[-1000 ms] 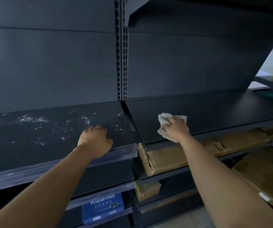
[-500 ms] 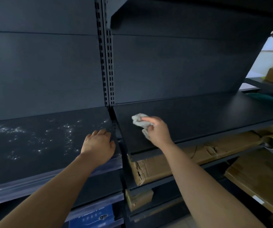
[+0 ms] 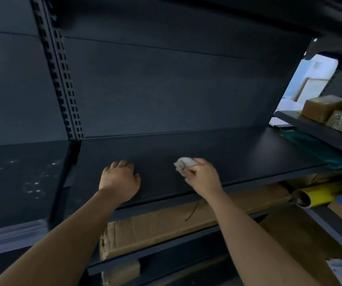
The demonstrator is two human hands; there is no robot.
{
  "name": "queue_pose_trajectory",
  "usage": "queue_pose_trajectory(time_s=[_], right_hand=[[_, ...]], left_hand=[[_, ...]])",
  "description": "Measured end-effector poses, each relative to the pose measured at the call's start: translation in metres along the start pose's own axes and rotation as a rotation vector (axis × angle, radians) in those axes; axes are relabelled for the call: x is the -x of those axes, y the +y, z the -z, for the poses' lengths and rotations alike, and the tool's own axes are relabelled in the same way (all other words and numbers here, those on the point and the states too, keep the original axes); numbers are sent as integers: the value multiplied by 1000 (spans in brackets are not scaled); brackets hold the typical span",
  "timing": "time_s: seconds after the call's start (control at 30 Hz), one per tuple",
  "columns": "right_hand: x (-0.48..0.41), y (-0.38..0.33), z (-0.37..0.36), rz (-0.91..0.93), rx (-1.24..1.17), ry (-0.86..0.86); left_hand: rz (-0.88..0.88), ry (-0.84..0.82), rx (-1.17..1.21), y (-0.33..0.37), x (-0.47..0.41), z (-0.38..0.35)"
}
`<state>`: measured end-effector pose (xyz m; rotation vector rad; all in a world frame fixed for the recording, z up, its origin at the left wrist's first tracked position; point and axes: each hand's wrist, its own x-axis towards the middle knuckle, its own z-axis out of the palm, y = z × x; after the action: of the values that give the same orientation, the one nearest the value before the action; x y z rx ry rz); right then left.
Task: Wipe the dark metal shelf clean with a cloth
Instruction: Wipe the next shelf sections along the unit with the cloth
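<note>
The dark metal shelf (image 3: 238, 155) runs across the middle of the view, matte and bare. My right hand (image 3: 202, 177) presses a crumpled white cloth (image 3: 183, 164) onto its front part, near the middle. My left hand (image 3: 120, 180) rests palm down on the same shelf close to its front edge, a little left of the cloth, fingers curled and holding nothing. Both forearms reach up from the bottom of the view.
A second shelf (image 3: 17, 182) on the left carries white dusty specks, beyond a slotted upright (image 3: 62, 79). A long cardboard box (image 3: 166, 223) lies on the shelf below. A yellow roll (image 3: 310, 195) and cardboard boxes (image 3: 326, 108) sit at the right.
My view has swung right. My left hand moved from the speckled left shelf onto the right shelf. My right hand slid the cloth across the shelf, still near its front.
</note>
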<state>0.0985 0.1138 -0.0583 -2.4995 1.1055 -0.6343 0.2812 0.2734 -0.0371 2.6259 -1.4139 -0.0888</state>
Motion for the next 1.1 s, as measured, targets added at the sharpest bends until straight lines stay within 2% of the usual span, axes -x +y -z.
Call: queue_pose_trajectory(time_s=[0.17, 0.33, 0.43, 0.53, 0.6, 0.87, 1.03, 1.1], right_hand=[[-32, 101, 49, -288, -89, 86], [-75, 139, 61, -373, -210, 108], [-106, 142, 52, -443, -15, 49], [-133, 132, 37, -312, 180, -65], [-148, 114, 22, -203, 189, -108], [-127, -8, -38, 191, -11, -188], [-83, -25, -36, 457, -105, -262], [-75, -14, -20, 454, -187, -251]], left_hand=[[86, 37, -8, 29, -19, -10], [121, 81, -30, 44, -29, -18], [137, 104, -47, 44, -31, -20], [139, 123, -59, 44, -32, -23], [140, 132, -62, 44, -31, -23], [154, 140, -44, 46, -29, -25], [216, 135, -66, 44, -21, -20], [220, 127, -71, 38, -15, -17]])
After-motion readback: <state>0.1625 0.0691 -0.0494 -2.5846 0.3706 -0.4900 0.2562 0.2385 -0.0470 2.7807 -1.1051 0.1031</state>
